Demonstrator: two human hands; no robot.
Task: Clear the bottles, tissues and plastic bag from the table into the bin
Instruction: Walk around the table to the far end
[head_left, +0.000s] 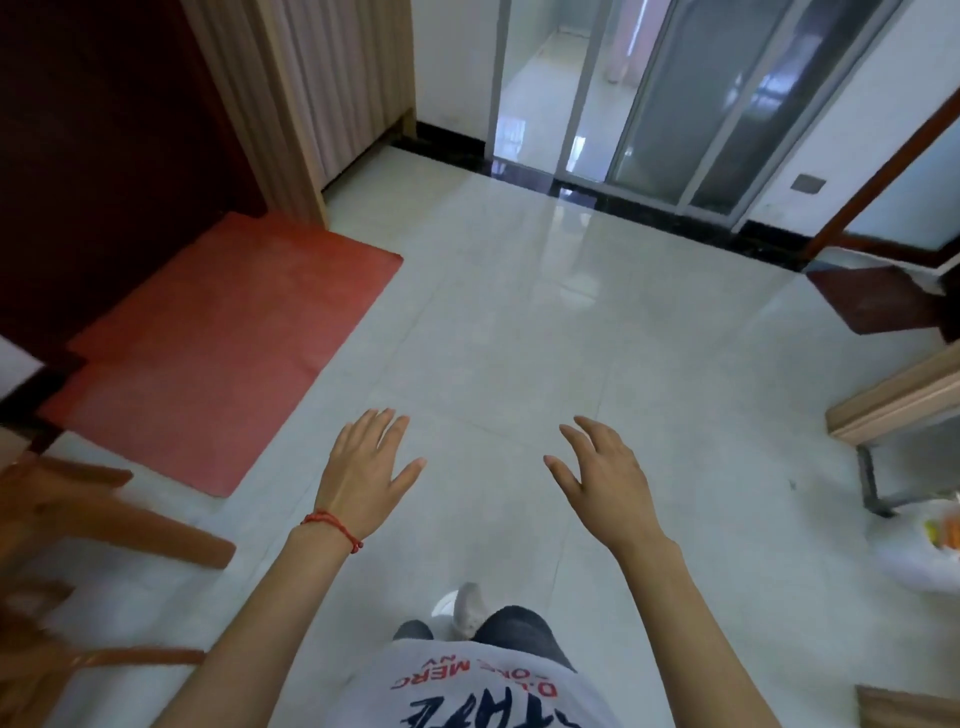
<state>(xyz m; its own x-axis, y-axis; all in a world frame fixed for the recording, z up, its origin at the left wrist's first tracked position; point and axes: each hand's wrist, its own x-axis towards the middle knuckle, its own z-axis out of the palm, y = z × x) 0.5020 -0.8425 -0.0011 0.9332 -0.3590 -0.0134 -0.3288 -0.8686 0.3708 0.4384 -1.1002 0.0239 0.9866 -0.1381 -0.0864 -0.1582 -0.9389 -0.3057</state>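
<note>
Both hands are held out over the pale tiled floor (519, 322), palms down and holding nothing. The left hand (366, 467), at about 7 o'clock from the middle of the view, has its fingers straight and close together with the thumb spread toward the right; a red string bracelet (332, 522) circles its wrist. The right hand (605, 473), at about 5 o'clock, is released too, its fingers loosely spread and slightly bent, well apart from the left. Of the task's things, only a white plastic bag (922, 551) shows, lying on the floor at the right edge at about 4 o'clock, with something yellow and orange inside; it is blurred and partly cut off. Just above it, at 3 o'clock, stands the corner of a light wooden counter (893, 410) on a grey metal leg (870, 480). A red mat (218, 353) lies on the floor at 9 o'clock, before a dark red door (104, 156). Wooden chair legs (104, 512) reach in from 8 o'clock, blurred. At 12 to 1 o'clock a sliding glass door (675, 104) in a metal frame stands beyond a black threshold strip. At 6 o'clock the person's white printed shirt (467, 686), dark trousers and one pale shoe (470, 608) are seen from above.
</note>
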